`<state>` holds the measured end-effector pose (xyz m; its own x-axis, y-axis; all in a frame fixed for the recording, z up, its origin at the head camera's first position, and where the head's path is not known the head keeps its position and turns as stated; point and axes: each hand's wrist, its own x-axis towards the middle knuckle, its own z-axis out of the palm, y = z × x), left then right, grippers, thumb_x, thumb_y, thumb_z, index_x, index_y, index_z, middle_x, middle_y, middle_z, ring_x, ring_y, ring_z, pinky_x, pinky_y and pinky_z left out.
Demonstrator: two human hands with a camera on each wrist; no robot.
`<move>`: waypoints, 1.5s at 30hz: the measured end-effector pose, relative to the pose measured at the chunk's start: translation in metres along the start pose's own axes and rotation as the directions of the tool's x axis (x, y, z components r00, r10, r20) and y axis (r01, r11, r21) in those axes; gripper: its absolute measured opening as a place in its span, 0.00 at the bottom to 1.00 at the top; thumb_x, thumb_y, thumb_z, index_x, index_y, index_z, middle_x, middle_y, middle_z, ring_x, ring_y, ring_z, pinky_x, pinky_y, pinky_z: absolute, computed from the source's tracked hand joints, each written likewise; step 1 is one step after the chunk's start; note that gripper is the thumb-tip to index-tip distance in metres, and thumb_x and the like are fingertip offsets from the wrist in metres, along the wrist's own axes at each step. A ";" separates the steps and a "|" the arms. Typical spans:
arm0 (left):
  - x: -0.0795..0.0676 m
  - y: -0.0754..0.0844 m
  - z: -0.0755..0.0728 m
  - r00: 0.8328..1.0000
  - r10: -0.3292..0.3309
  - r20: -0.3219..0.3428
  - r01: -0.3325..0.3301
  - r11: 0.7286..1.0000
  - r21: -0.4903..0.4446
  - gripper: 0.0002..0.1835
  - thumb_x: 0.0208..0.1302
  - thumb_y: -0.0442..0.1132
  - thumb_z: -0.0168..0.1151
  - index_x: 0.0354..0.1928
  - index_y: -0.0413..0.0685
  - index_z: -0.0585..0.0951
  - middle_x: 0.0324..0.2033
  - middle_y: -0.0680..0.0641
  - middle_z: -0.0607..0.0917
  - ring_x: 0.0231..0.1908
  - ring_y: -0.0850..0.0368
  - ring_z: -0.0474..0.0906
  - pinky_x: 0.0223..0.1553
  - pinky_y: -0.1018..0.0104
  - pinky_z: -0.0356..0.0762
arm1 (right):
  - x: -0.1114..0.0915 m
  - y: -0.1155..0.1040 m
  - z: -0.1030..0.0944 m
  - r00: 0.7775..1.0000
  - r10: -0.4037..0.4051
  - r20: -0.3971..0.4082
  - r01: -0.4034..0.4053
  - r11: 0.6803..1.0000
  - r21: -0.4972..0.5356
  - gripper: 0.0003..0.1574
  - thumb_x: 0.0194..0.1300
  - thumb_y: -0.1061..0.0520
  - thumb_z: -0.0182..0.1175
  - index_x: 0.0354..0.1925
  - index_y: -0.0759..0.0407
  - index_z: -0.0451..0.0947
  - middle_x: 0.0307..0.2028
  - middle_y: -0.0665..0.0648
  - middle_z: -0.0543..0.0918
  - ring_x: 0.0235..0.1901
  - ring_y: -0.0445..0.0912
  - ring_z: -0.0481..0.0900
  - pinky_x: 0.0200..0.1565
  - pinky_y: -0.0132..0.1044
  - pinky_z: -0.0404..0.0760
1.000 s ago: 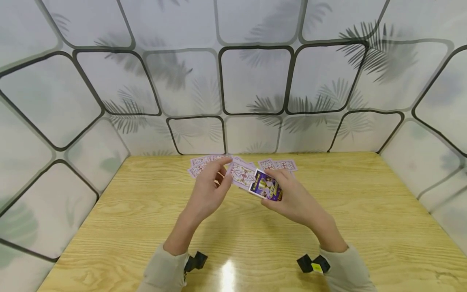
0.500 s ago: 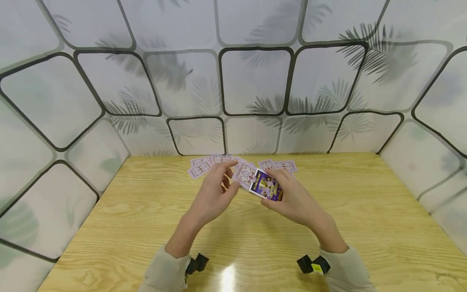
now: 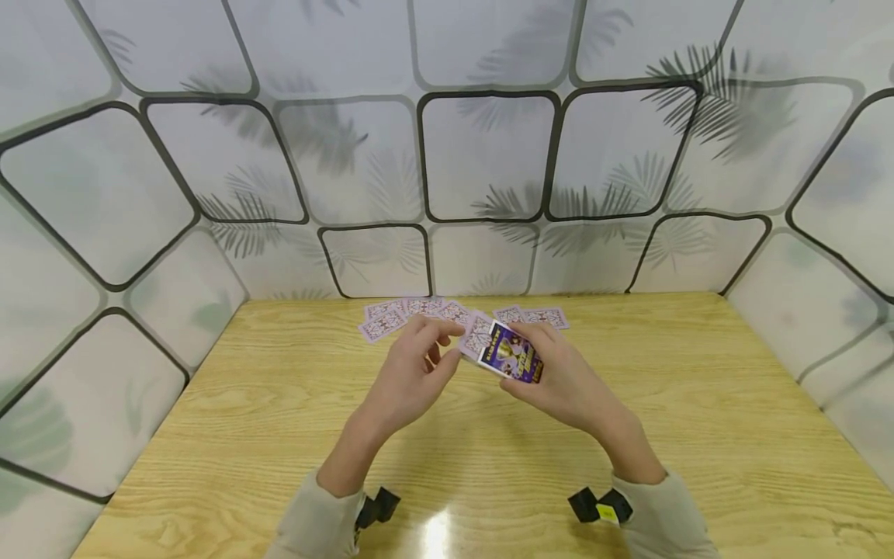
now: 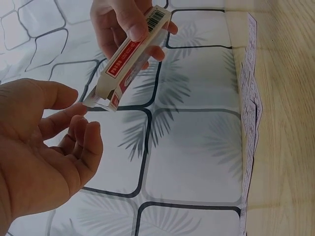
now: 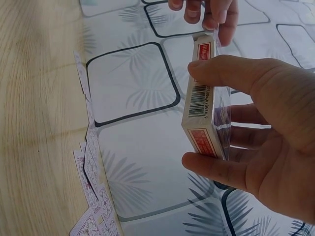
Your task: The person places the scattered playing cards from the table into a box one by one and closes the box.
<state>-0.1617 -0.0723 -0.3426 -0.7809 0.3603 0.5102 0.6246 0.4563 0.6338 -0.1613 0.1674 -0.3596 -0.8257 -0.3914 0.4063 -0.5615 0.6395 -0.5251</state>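
Observation:
My right hand grips a purple playing-card box between thumb and fingers, above the table. Its front carries a gold trophy print; the right wrist view shows the barcoded narrow side of the card box. From the box's left end a card with a red-and-purple patterned back sticks out. At that end is my left hand, its fingers loosely bent. In the left wrist view, a fingertip of the left hand is right at the box's open flap.
Several patterned cards lie overlapping, backs up, along the far table edge. Two more cards lie to their right. A patterned fabric wall rises behind the wooden table and along both sides.
The protruding card has slid further into the box, so less of its back shows. My left hand has moved right with it. The right hand has stayed nearly still.

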 end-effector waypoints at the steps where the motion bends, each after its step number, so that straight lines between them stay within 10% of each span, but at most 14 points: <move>1: 0.000 0.001 0.000 1.000 -0.003 0.010 0.003 1.000 0.003 0.12 0.66 0.31 0.61 0.51 0.43 0.82 0.37 0.44 0.76 0.30 0.58 0.69 0.31 0.67 0.75 | 0.000 0.000 0.000 1.000 -0.001 -0.001 0.001 1.000 0.001 0.44 0.55 0.56 0.75 0.65 0.66 0.69 0.55 0.62 0.76 0.41 0.45 0.75 0.36 0.33 0.78; 15: -0.001 0.005 0.004 0.997 0.077 -0.025 -0.076 0.996 0.037 0.13 0.67 0.29 0.59 0.51 0.44 0.82 0.36 0.43 0.75 0.28 0.59 0.67 0.28 0.70 0.70 | 0.001 0.003 -0.002 0.999 0.015 -0.028 -0.013 0.997 0.075 0.45 0.56 0.58 0.74 0.68 0.64 0.66 0.53 0.61 0.76 0.40 0.46 0.75 0.35 0.35 0.80; 31: 0.000 0.006 0.006 0.983 0.158 -0.096 -0.155 0.987 0.039 0.12 0.64 0.27 0.59 0.47 0.43 0.82 0.34 0.48 0.75 0.26 0.62 0.66 0.26 0.71 0.70 | 0.004 0.008 0.000 0.968 0.078 -0.239 -0.018 0.970 0.243 0.44 0.52 0.65 0.75 0.64 0.65 0.67 0.52 0.62 0.77 0.47 0.50 0.76 0.36 0.38 0.85; 45: -0.001 -0.010 0.018 0.995 0.031 0.094 -0.038 0.996 0.075 0.08 0.67 0.30 0.58 0.44 0.44 0.83 0.33 0.52 0.78 0.27 0.64 0.68 0.29 0.71 0.72 | 0.003 0.025 0.001 0.940 0.260 -0.220 -0.173 0.920 0.352 0.43 0.55 0.65 0.72 0.65 0.67 0.63 0.56 0.65 0.73 0.52 0.54 0.72 0.42 0.47 0.83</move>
<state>-0.1670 -0.0623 -0.3596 -0.7584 0.4492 0.4723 0.6515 0.5019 0.5689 -0.1774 0.1817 -0.3724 -0.9106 -0.0561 0.4096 -0.3932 0.4232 -0.8162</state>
